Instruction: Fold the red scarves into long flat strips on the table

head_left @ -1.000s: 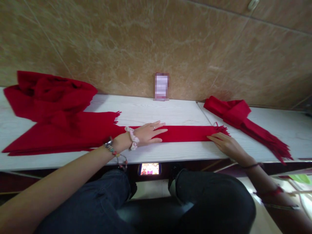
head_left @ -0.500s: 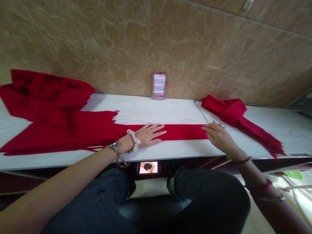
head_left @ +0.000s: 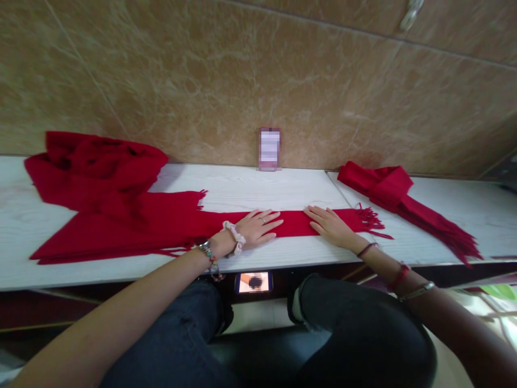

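Observation:
A red fringed scarf [head_left: 294, 223] lies in a long folded strip across the white counter. My left hand [head_left: 256, 227] rests on the strip with its fingers spread, a ring on one finger and a scrunchie at the wrist. Farther right, my right hand [head_left: 326, 223] lies flat on the same strip, fingers stretched out. Beyond it the scarf's fringe [head_left: 369, 219] shows at the right end. To the left, the strip runs into wider red cloth [head_left: 161, 215], with a crumpled red heap [head_left: 97, 167] behind it.
A second red scarf [head_left: 388, 186], folded over itself, lies at the right. The white counter [head_left: 238, 183] meets a brown tiled wall [head_left: 202, 91], where a blurred phone-like panel [head_left: 270, 149] stands. Below the counter's front edge is a lit phone [head_left: 254, 282].
My right hand has moved left from the scarf's fringed end onto the strip, and the fringe now shows. My left hand stays on the strip. The whole view has shifted slightly.

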{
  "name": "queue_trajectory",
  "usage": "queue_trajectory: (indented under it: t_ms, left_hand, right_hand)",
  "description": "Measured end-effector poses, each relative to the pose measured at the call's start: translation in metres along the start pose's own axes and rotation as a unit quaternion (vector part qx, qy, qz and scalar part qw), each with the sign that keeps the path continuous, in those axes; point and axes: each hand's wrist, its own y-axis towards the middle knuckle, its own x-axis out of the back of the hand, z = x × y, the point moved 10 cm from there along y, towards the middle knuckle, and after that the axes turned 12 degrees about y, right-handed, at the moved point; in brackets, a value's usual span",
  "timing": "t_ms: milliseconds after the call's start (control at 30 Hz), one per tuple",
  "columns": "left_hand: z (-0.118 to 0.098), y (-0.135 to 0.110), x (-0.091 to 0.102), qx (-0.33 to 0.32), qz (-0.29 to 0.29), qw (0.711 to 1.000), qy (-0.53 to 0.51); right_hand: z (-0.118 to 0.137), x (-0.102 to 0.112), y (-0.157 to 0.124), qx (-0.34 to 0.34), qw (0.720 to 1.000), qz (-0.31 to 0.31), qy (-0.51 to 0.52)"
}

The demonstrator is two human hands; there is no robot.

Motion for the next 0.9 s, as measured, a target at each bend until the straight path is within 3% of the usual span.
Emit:
queue_trajectory:
  t_ms: [233,467,633,900]
  left_hand:
    - [0.001,0.001,-0.001,0.005,-0.012,1.0,-0.014]
    - [0.004,0.001,-0.006,0.027,0.004,1.0,-0.008]
    - [0.004,0.0,-0.004,0.029,0.006,1.0,-0.001]
    - [0.003,-0.001,-0.002,0.025,0.0,1.0,0.004]
  right_hand:
    - [-0.008,0.001,-0.001,-0.012,0.999,-0.034,0.021]
    - [-0.018,0.003,-0.005,-0.013,0.999,-0.016,-0.028]
    - [-0.039,0.01,-0.013,-0.059,0.994,-0.063,-0.061]
    - [-0.038,0.016,-0.017,-0.077,0.991,-0.111,-0.022]
